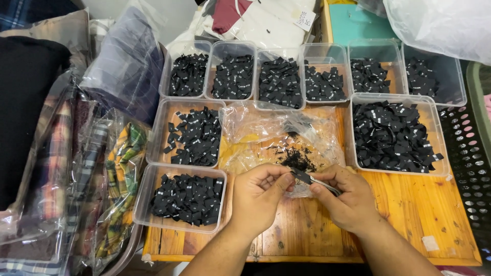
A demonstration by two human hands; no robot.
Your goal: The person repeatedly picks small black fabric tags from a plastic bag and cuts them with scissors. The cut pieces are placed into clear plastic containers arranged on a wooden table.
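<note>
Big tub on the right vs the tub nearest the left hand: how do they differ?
The large right tub is wider than the near-left tub and reaches further back on the wooden table. Its black labels are heaped fuller, while the near-left tub's black labels lie in a flatter layer. Both are clear plastic rectangular tubs with no lid on, holding small black fabric labels.
</note>
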